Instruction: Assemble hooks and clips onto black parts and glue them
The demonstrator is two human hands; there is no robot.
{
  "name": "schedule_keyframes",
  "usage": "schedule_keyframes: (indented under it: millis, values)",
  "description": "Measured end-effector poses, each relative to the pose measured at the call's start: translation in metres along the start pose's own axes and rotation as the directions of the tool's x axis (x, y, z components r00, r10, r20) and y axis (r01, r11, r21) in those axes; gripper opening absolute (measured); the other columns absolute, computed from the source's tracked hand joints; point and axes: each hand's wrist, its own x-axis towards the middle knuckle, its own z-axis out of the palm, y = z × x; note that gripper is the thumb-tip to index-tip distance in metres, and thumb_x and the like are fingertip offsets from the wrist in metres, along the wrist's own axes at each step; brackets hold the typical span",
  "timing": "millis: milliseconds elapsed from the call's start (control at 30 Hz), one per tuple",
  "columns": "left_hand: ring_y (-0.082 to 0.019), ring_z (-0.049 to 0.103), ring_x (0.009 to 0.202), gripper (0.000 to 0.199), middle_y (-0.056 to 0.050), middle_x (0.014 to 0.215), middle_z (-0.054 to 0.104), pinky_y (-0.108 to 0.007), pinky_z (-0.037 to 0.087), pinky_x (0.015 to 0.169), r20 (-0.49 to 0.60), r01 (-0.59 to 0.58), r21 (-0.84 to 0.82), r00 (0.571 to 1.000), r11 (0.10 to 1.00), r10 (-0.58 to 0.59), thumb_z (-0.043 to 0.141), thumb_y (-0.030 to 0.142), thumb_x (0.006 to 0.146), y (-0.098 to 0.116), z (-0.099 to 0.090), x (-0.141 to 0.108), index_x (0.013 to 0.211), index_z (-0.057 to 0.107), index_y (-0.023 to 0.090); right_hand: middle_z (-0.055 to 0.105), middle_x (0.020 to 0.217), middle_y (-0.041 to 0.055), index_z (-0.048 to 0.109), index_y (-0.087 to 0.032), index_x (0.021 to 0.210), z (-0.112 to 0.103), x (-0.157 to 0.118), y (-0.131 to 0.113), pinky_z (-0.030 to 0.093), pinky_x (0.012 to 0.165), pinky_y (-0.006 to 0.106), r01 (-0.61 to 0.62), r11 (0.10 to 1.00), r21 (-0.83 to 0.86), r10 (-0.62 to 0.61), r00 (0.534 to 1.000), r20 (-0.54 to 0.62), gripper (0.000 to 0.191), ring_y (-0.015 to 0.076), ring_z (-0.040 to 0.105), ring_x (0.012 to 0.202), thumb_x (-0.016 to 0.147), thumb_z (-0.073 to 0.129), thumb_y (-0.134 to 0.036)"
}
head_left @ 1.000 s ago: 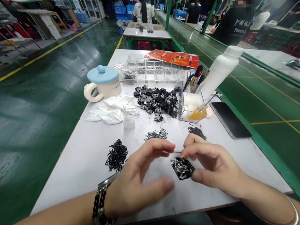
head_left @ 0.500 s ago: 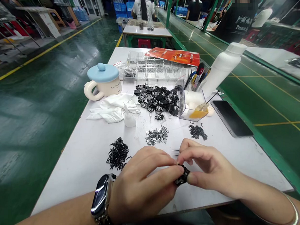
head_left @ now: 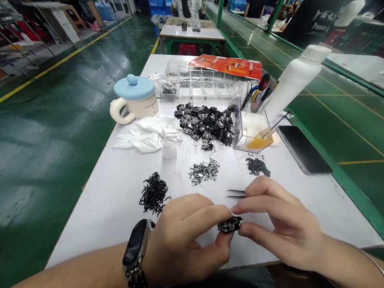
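**Black metal clasp** (head_left: 229, 225): semi-gloss coating, bright metal showing at the edges. **Heap of black metal fittings** (head_left: 204, 123): similar semi-gloss finish, bright metal glinting throughout. **Loose silver metal pieces** (head_left: 203, 172): shiny. **Steel tweezers** (head_left: 234, 193): smooth, polished. **Mug** (head_left: 143, 107): smooth glazed ceramic. **Lid** (head_left: 133, 88): pale blue, apparently silicone, matt. **White cloth** (head_left: 144, 138): soft fabric, creased. **Compartment tray** (head_left: 193, 83): clear, glossy plastic. **Bottle** (head_left: 293, 82): white plastic, smooth, low sheen. **Printed packet** (head_left: 227, 67): orange, glossy. **Phone** (head_left: 302, 148): glossy black glass. **Worktop** (head_left: 97, 225): white, smooth, matt. **Floor** (head_left: 45, 174): green paint, high gloss.
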Motion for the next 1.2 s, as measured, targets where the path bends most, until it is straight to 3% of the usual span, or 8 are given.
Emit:
schedule_keyframes:
  millis: [267,333,433,500,567,800,1067,1200]
  values:
    - [-0.010,0.056,0.056,0.010,-0.002,0.060,0.061,-0.021,0.045,0.056,0.104,0.298,-0.157,0.953,0.942,-0.285,0.060,0.006,0.067,0.006,-0.002,0.002,0.075,0.063,0.011,0.048,0.084,0.0030,0.055,-0.017,0.097,0.003,0.004,-0.001,0.039,0.068,0.029,-0.021,0.999,-0.043,0.023,0.999,0.049,0.013,0.0134,0.047,0.079,0.086,0.056,-0.010]
    - [-0.009,0.054,0.056,0.006,0.001,0.058,0.058,-0.020,0.044,0.057,0.211,0.495,-0.250,0.867,0.832,-0.452,0.061,0.011,0.069,0.006,-0.002,0.005,0.074,0.064,0.013,0.048,0.084,0.0014,0.055,-0.020,0.093,0.000,0.008,0.002,0.040,0.068,0.028,-0.108,0.993,0.044,0.104,0.991,0.086,0.010,0.0127,0.048,0.079,0.086,0.057,-0.013]
    - [-0.008,0.048,0.055,0.010,0.004,0.055,0.053,-0.021,0.041,0.056,0.387,0.755,-0.367,0.655,0.543,-0.649,0.065,0.021,0.070,0.003,-0.001,0.009,0.079,0.064,0.015,0.049,0.082,-0.0008,0.056,-0.023,0.090,-0.008,0.021,0.009,0.041,0.069,0.027,-0.277,0.947,0.160,0.252,0.955,0.159,0.004,0.0121,0.048,0.077,0.087,0.058,-0.025]
    - [-0.007,0.044,0.052,0.016,0.006,0.052,0.050,-0.020,0.038,0.054,0.475,0.837,-0.423,0.532,0.348,-0.701,0.068,0.024,0.069,-0.001,0.000,0.010,0.081,0.063,0.015,0.051,0.082,-0.0012,0.055,-0.024,0.094,-0.011,0.036,0.014,0.042,0.068,0.026,-0.335,0.934,0.125,0.318,0.938,0.137,0.010,0.0124,0.049,0.076,0.087,0.057,-0.032]
    - [-0.007,0.046,0.051,0.019,0.007,0.049,0.050,-0.020,0.039,0.055,0.529,0.852,-0.480,0.471,0.208,-0.706,0.070,0.024,0.068,-0.005,0.001,0.010,0.081,0.062,0.014,0.054,0.087,-0.0003,0.054,-0.024,0.102,-0.008,0.054,0.020,0.043,0.068,0.027,-0.328,0.945,-0.023,0.328,0.940,0.091,0.020,0.0132,0.050,0.077,0.086,0.059,-0.035]
    - [-0.011,0.059,0.051,0.025,0.007,0.045,0.056,-0.024,0.048,0.057,0.604,0.828,-0.556,0.343,-0.073,-0.719,0.076,0.023,0.062,-0.008,0.003,0.010,0.078,0.059,0.012,0.051,0.109,0.0102,0.041,-0.012,0.122,0.034,0.104,0.042,0.045,0.075,0.032,-0.229,0.938,-0.260,0.256,0.964,0.075,0.061,0.0175,0.051,0.086,0.073,0.072,-0.032]
    - [-0.011,0.062,0.053,0.026,0.005,0.047,0.058,-0.020,0.047,0.053,0.615,0.831,-0.547,0.314,-0.104,-0.723,0.078,0.024,0.061,-0.009,0.003,0.011,0.076,0.061,0.012,0.052,0.095,0.0056,0.060,-0.014,0.091,0.053,0.117,0.055,0.040,0.073,0.030,-0.178,0.922,-0.344,0.227,0.968,0.108,0.021,0.0165,0.051,0.082,0.079,0.068,-0.029]
    - [-0.011,0.063,0.055,0.024,0.005,0.049,0.060,-0.020,0.047,0.053,0.630,0.850,-0.514,0.280,-0.118,-0.724,0.077,0.020,0.061,-0.009,0.004,0.010,0.078,0.062,0.012,0.052,0.095,0.0047,0.058,-0.015,0.096,0.058,0.119,0.057,0.039,0.070,0.028,-0.159,0.925,-0.345,0.209,0.971,0.113,0.029,0.0160,0.050,0.080,0.075,0.071,-0.031]
